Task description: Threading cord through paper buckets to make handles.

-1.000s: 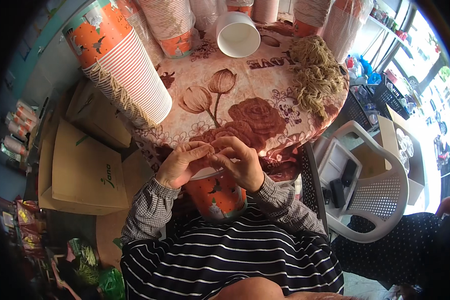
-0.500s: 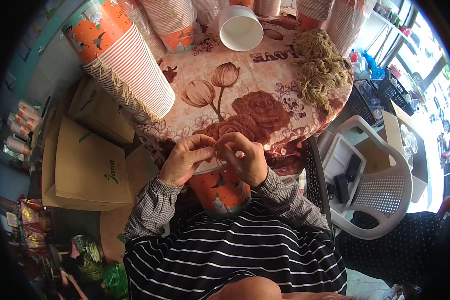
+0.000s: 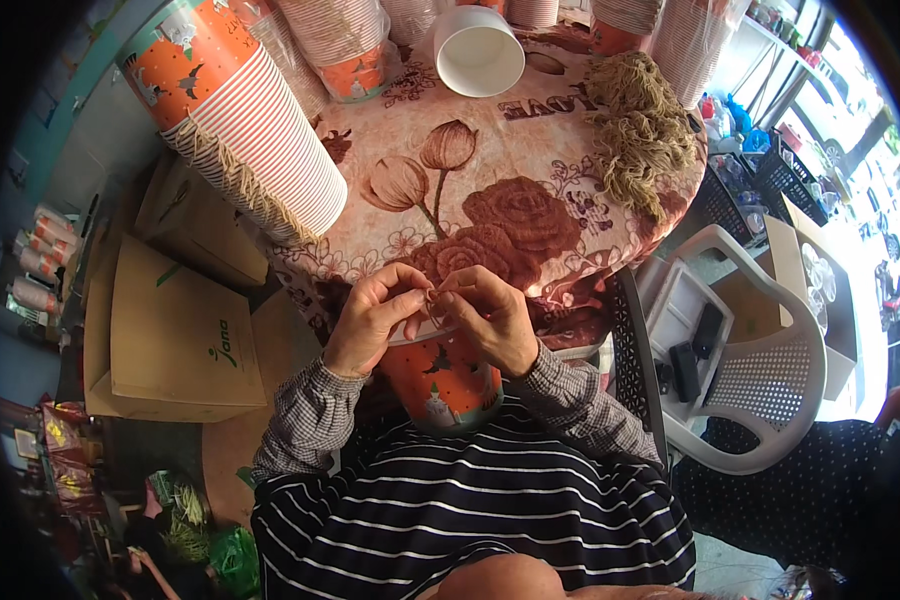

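Orange with dark printed figures, the cup [image 3: 440, 385] in the head view sits in front of the striped clothing [image 3: 470, 490], its pale rim up under the fingers, much as it was half a second earlier; the two hands have stayed over that rim, and against the frame from one second ago the fingertips have shifted only a little; the white tub [image 3: 480, 52], lying on its side with its mouth toward the person, and the heap of tan twine [image 3: 640, 130] keep their places on the counter [image 3: 390, 165]; the counter's near edge curves just beyond the hands, and between them and the tub lies an open stretch of flowered cloth; on the left the tall leaning stack of cups [image 3: 265, 140], with tan strands along its side, bounds that space, and the twine heap bounds it on the right; beyond the edge stand a cardboard box [image 3: 180, 335] at left and a white plastic chair [image 3: 770, 395] at right; the left hand [image 3: 365, 325] and the right hand [image 3: 497, 325] are both pinched narrow, fingertips nearly meeting on a thin strand [image 3: 433, 297], whose exact form is too small to tell; the cup is directly below them, between the forearms.
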The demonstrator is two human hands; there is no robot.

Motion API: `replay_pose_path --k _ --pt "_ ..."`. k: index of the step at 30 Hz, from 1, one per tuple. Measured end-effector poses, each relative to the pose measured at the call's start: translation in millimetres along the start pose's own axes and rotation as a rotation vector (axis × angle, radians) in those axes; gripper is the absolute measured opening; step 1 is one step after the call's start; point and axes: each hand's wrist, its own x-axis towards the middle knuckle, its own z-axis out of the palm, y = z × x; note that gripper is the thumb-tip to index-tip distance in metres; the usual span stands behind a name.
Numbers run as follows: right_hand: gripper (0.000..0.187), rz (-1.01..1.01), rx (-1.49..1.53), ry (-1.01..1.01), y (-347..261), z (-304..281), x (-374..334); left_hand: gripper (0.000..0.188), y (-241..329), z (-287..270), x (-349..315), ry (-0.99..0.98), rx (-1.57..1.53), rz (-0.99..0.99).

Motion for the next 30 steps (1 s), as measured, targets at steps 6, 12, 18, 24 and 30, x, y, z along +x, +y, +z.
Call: replay_pose_path --k 6,12,18,24,30 --pt "0.011 0.027 -0.195 -0.031 -10.6 -1.8 -2.4 0.008 -27.0 14.0 -4.4 0.309 0.823 0.756" --pt "0.016 -0.113 -0.404 -0.061 -35.5 5.8 -14.7 0.011 -54.0 7.0 -3.6 0.329 0.81 0.944" --pt "0.023 0.117 -0.201 0.005 -26.3 -11.5 -8.3 0.006 -55.1 3.9 -3.2 0.331 0.737 0.83" --pt "0.024 -0.14 -0.539 -0.082 17.0 -26.2 -8.8 0.007 -57.5 -7.1 3.2 0.363 0.497 0.696" --pt "0.022 -0.198 -0.655 -0.084 12.5 -29.4 -16.7 0.008 -58.1 -5.8 6.2 0.345 0.505 0.717"
